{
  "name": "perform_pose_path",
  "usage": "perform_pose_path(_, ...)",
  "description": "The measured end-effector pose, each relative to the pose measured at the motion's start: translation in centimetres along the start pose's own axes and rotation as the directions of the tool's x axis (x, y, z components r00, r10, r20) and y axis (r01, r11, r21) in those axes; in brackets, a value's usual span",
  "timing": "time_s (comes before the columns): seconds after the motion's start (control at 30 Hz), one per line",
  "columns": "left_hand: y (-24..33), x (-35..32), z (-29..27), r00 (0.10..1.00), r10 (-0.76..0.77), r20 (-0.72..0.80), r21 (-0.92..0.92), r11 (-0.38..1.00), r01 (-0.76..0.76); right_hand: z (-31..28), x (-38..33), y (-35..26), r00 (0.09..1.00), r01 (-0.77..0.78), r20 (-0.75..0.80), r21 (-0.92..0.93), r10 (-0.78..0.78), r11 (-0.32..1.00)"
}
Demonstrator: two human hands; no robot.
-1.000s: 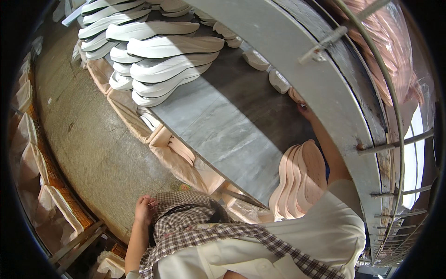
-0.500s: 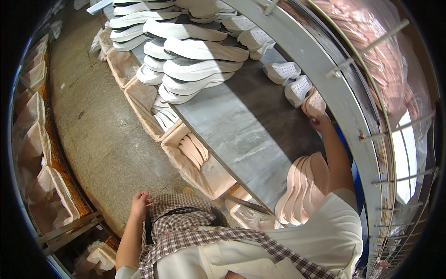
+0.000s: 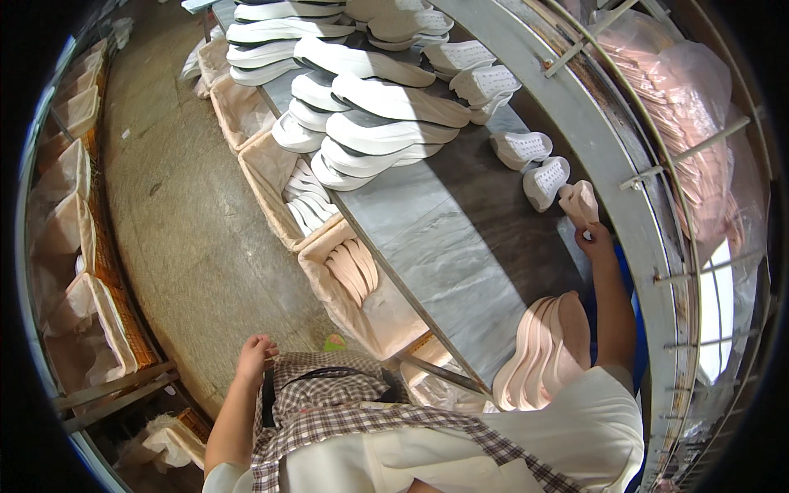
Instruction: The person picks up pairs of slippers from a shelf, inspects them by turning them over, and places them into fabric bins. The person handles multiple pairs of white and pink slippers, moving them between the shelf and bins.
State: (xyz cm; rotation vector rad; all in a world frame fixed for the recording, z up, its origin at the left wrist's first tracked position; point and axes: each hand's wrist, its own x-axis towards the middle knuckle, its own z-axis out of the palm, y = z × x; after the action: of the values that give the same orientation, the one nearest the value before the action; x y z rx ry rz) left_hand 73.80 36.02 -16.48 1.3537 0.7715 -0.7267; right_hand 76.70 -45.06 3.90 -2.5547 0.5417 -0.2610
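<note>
My right hand (image 3: 593, 239) pinches the near end of a pink shoe sole (image 3: 580, 204), which is tilted up at the right edge of the grey table (image 3: 427, 238). Just beyond it lie two white perforated soles (image 3: 546, 182), apart from my fingers. Beside my right forearm, several pink soles (image 3: 542, 353) stand on edge in a row at the table's near end. My left hand (image 3: 256, 355) hangs over the floor by my checked apron, its fingers loosely bent and holding nothing.
Stacked white soles (image 3: 394, 123) cover the table's far part. Cloth-lined baskets (image 3: 362, 329) along its left side hold pink and white soles. A metal rack (image 3: 649, 214) with bagged pink soles (image 3: 682, 148) curves along the right. More lined baskets (image 3: 103, 329) stand across the aisle.
My right hand has tipped the pink sole up from its earlier low position. The whole view has shifted slightly, and my left hand stays by the apron.
</note>
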Motion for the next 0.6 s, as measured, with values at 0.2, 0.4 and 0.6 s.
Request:
perform_pose_path(0.2, 3.7, 1.5, 2.7, 0.947, 0.198, 0.254, 0.15, 0.959, -0.241, -0.7, -12.6, -16.7, 0.868, -0.317, 0.317, 0.946, 0.382, -0.064)
perform_pose_path(0.4, 10.0, -5.4, 7.5, 0.534, 0.335, 0.776, -0.056, 0.88, -0.472, 6.2, -27.4, -34.0, 0.9, -0.381, 0.304, 0.896, 0.312, 0.229)
perform_pose_path(0.6, 12.7, -13.3, 7.2, 0.689, 0.31, 0.655, -0.348, 0.933, -0.089, 19.5, -33.8, -45.8, 0.874, -0.467, 0.47, 0.74, 0.125, 0.484)
